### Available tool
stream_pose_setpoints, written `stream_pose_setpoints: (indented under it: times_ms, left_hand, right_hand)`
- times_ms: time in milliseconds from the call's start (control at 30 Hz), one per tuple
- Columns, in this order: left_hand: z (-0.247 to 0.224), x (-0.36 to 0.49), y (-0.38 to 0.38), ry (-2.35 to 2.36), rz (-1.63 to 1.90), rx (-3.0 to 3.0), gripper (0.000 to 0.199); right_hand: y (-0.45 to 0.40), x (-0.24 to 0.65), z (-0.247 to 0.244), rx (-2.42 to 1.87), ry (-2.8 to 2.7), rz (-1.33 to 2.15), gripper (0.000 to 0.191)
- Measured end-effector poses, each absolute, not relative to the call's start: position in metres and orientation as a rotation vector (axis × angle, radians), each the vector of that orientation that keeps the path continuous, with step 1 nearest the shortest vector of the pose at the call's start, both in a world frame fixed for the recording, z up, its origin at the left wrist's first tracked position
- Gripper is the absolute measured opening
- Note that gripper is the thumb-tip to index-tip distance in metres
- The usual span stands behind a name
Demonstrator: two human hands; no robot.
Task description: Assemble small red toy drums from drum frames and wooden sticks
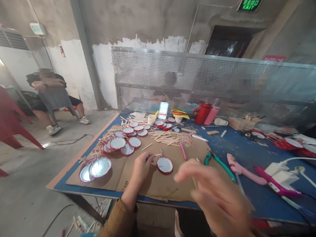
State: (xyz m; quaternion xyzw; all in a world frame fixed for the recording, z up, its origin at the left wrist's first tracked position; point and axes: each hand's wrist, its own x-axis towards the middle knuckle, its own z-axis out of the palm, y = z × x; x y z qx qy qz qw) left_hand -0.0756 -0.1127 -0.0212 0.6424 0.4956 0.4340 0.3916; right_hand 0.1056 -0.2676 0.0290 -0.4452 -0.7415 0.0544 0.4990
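My left hand (142,168) rests over a brown cardboard sheet (158,181), its fingers pinched on a small wooden stick (157,154). Just right of those fingers lies a round mirror with a red rim (164,165), a short stick standing at its top edge. My right hand (209,194) is blurred, fingers spread, holding nothing above the table's front edge. Nearest it are teal-handled pliers (219,166) and a pink glue gun (243,171). Several more red-rimmed mirrors (118,143) and a pile of flat wooden sticks (163,138) lie on the cardboard further ahead.
The blue table (247,154) has an orange edge on the left. A magenta glue gun (276,186) with a white charger lies at the right. A perforated metal screen (158,79) stands behind, with blurred people beyond it. A seated person (49,89) and a red plastic chair (12,121) are at the left.
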Motion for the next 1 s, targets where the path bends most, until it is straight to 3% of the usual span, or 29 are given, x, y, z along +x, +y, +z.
stream_pose_setpoints:
  times_ms: [100,233,367,633,1000]
  left_hand:
    - [-0.021,-0.075,-0.113,1.259,1.087,1.629,0.027]
    - [-0.02,-0.076,-0.113,1.265,1.087,1.648,0.027]
    - [-0.021,-0.076,-0.112,1.281,1.077,1.655,0.026]
    - [-0.024,-0.076,-0.111,1.268,1.092,1.646,0.027]
    - [-0.018,-0.075,-0.113,1.297,1.11,1.651,0.027]
  right_hand:
    - [-0.195,0.094,0.037,-1.275,-1.955,-0.033,0.018]
    - [-0.162,0.108,0.007,-1.588,-2.022,-0.35,0.038]
    - [-0.164,0.109,-0.009,-1.768,-2.017,-0.34,0.06]
    - [-0.157,0.091,-0.012,-1.977,-2.054,-0.314,0.079]
    - [-0.159,0.072,0.003,-2.046,-2.057,-0.273,0.054]
